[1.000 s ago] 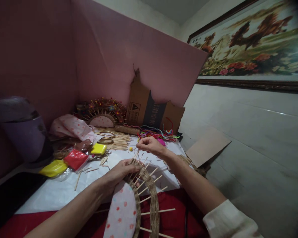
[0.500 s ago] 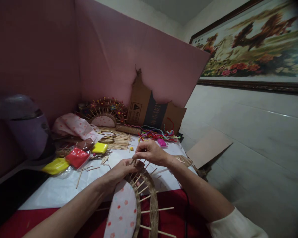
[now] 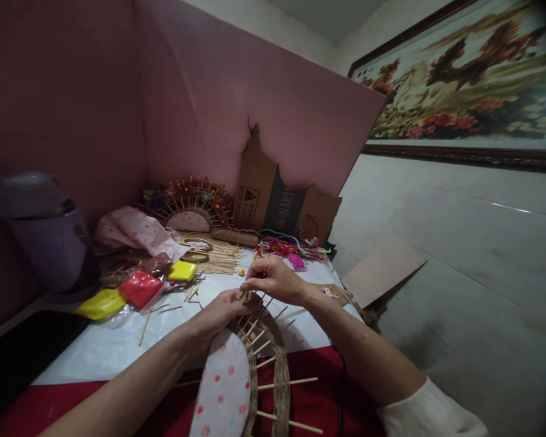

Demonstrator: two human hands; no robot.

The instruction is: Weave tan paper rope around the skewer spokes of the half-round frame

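A half-round woven craft piece (image 3: 282, 364) stands tilted in front of me, with brown twine bands laced over wooden sticks that fan outward. Its inner half-disc (image 3: 222, 388) is covered in white cloth with red and pale blue flowers. My left hand (image 3: 227, 309) is closed around the far end of the piece, thumb on top, some fingers hidden behind the sticks. Just above, my right hand (image 3: 273, 279) is closed in a pinch on the brown twine (image 3: 246, 297) at the band's end, its fingertips close to the left thumb.
Behind lie loose sticks (image 3: 222, 258), colourful pipe cleaners (image 3: 282, 247) and a similar decorated half-round piece (image 3: 188, 206). Red (image 3: 141, 289) and yellow (image 3: 101, 304) clay packets sit at left near a purple bin (image 3: 50, 249). Torn cardboard (image 3: 277, 200) leans on the pink panel (image 3: 255, 91).
My right hand has shifted slightly left and up at the band's end. My left hand keeps its hold, and the craft piece stays nearly in place.
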